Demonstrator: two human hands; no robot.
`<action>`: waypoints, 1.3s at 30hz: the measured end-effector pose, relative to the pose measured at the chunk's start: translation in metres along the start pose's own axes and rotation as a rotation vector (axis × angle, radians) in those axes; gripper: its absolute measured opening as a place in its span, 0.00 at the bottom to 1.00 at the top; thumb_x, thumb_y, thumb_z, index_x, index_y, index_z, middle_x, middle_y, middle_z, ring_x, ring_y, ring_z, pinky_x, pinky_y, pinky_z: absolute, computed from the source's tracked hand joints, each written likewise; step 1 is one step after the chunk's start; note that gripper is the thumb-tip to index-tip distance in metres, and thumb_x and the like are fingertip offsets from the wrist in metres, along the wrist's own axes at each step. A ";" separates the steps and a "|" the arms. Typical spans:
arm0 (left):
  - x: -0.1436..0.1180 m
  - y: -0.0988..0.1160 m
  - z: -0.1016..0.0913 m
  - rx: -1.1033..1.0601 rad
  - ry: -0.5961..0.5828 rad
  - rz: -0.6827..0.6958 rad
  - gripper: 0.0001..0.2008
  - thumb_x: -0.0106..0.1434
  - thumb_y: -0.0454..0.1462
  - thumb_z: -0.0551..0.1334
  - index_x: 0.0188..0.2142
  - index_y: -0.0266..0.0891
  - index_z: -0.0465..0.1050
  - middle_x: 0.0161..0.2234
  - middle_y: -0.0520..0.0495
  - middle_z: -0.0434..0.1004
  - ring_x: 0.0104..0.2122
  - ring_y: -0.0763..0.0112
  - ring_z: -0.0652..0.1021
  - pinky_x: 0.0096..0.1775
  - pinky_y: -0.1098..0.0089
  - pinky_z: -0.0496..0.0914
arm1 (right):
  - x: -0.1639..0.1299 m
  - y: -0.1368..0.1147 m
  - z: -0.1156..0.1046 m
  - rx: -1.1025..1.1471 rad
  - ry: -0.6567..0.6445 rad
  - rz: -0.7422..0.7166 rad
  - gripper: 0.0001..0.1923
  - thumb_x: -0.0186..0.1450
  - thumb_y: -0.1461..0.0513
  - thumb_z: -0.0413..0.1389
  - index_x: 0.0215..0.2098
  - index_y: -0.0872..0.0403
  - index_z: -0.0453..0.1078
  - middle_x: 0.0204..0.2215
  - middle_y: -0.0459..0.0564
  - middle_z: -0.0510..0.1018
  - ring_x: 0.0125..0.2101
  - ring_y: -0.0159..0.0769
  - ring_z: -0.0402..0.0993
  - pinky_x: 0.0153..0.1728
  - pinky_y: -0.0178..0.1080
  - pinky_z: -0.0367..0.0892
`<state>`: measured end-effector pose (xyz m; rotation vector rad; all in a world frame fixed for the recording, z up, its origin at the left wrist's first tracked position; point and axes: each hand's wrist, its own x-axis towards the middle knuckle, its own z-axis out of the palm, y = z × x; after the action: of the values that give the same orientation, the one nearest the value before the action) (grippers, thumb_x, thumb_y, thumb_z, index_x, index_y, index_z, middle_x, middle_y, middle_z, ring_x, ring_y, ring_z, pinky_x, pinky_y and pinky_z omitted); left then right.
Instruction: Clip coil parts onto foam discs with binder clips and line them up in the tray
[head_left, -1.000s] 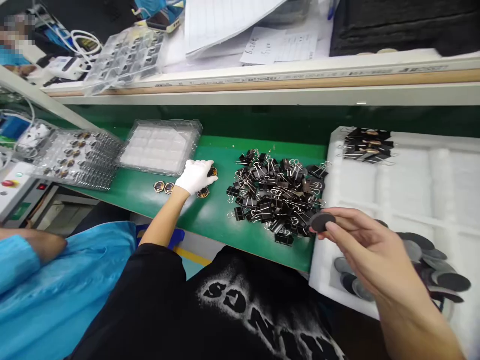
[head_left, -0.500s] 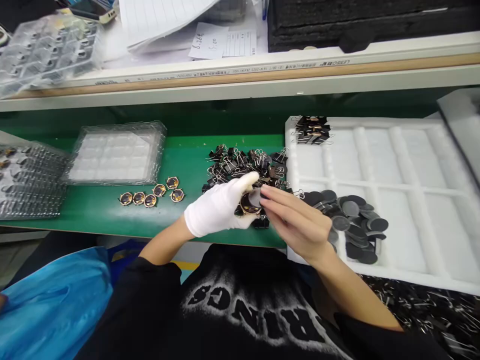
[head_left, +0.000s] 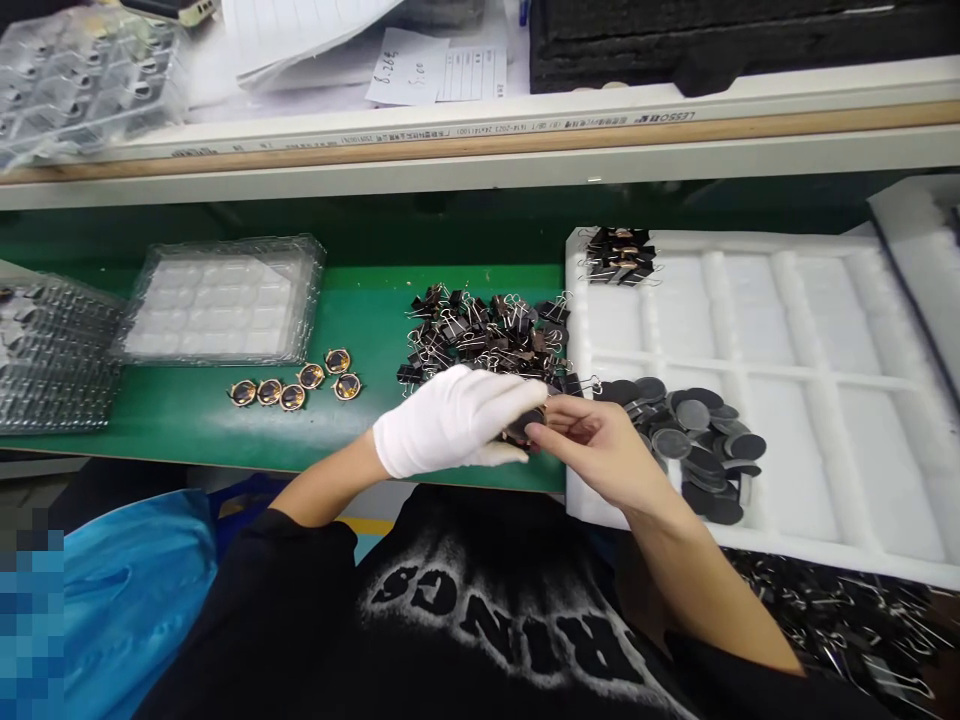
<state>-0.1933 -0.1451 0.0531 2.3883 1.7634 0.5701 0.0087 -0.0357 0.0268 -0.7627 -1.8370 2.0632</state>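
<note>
My left hand (head_left: 450,420), in a white glove, is closed around a gold-rimmed watch case held above the front of the green bench. A dark round disc (head_left: 523,427) covers most of that case. The bare fingers of my right hand (head_left: 604,450) pinch the disc's right edge, with the thumb on its face. Fingers hide much of the case. Just beyond both hands lies a heap of black binder clips (head_left: 480,335). Beside my right hand, grey and black discs (head_left: 705,450) are piled in a white compartment tray (head_left: 810,470).
Several gold-rimmed watch cases (head_left: 292,397) lie on the bench (head_left: 360,320) at left. Behind them sit clear plastic trays (head_left: 217,305), with a taller stack (head_left: 56,360) farther left. Clipped pieces (head_left: 619,257) fill the tray's far corner. A shelf edge (head_left: 450,150) crosses above.
The disc, tilted over the case half a second ago, now lies against it. My left fingers have closed over the case from above, and my right thumb has come onto the disc.
</note>
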 end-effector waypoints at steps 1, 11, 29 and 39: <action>-0.004 -0.008 -0.003 0.020 0.029 -0.050 0.26 0.72 0.56 0.58 0.57 0.39 0.71 0.45 0.40 0.83 0.41 0.57 0.83 0.40 0.63 0.73 | -0.001 0.002 -0.004 0.040 0.013 0.021 0.12 0.64 0.54 0.70 0.42 0.52 0.83 0.32 0.50 0.86 0.30 0.37 0.82 0.32 0.37 0.80; -0.041 -0.145 -0.005 0.024 -0.207 -0.604 0.19 0.71 0.52 0.58 0.34 0.40 0.74 0.33 0.47 0.77 0.33 0.66 0.74 0.38 0.66 0.65 | -0.005 0.010 -0.016 0.342 -0.099 0.101 0.09 0.65 0.56 0.71 0.40 0.50 0.80 0.37 0.49 0.85 0.37 0.37 0.85 0.37 0.35 0.81; -0.035 -0.096 0.012 -0.895 0.491 -0.845 0.25 0.67 0.60 0.59 0.30 0.41 0.62 0.27 0.55 0.58 0.22 0.78 0.58 0.25 0.72 0.54 | 0.041 -0.004 0.040 0.288 -0.101 0.059 0.12 0.60 0.55 0.72 0.40 0.49 0.84 0.60 0.52 0.78 0.56 0.43 0.78 0.65 0.48 0.68; -0.038 -0.063 0.024 -0.762 0.550 -0.413 0.24 0.72 0.58 0.57 0.53 0.43 0.69 0.63 0.35 0.72 0.63 0.56 0.74 0.59 0.53 0.73 | 0.073 -0.007 0.047 0.398 -0.056 0.075 0.15 0.55 0.53 0.76 0.37 0.51 0.83 0.40 0.48 0.84 0.41 0.37 0.81 0.53 0.46 0.78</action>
<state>-0.2503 -0.1576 0.0025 1.3835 1.6842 1.5794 -0.0783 -0.0351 0.0213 -0.6778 -1.3698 2.4120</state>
